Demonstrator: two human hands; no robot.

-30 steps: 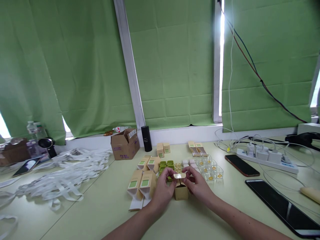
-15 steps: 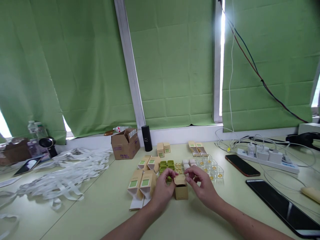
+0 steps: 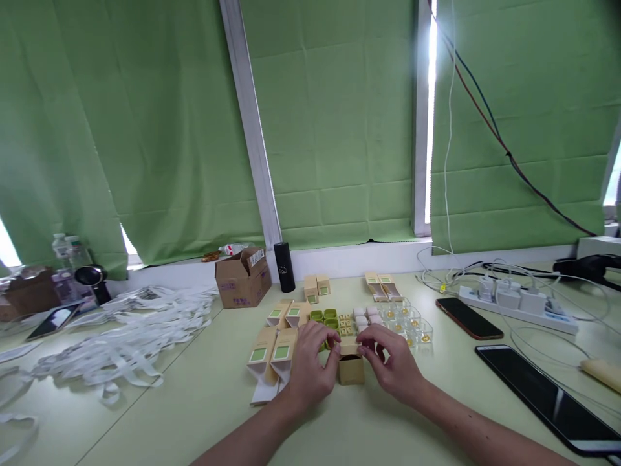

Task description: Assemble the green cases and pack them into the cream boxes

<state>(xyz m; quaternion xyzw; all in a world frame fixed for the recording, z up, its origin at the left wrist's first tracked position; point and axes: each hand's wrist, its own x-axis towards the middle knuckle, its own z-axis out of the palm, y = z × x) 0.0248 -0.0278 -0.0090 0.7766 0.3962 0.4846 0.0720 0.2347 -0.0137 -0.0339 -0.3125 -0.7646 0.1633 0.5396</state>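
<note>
A small kraft cardboard box stands on the table with its opening facing me and its top flap raised. My left hand is closed, its fingertips pinching the flap's left side. From the other side my right hand is closed too, thumb and fingers on the flap's right edge. Just behind the box are green square cups, small gold pieces, white rounded pieces and clear cups with gold centres. The left hand partly hides the cups and some folded cartons with green labels.
Two small closed boxes and two opened cartons sit farther back. White straps heap on the left, near a brown carton and a black cylinder. Two phones and a power strip lie right.
The raised flap has tilted a little. My left hand has shifted slightly, with its back turned more towards me; the right hand stays at the flap's other edge.
</note>
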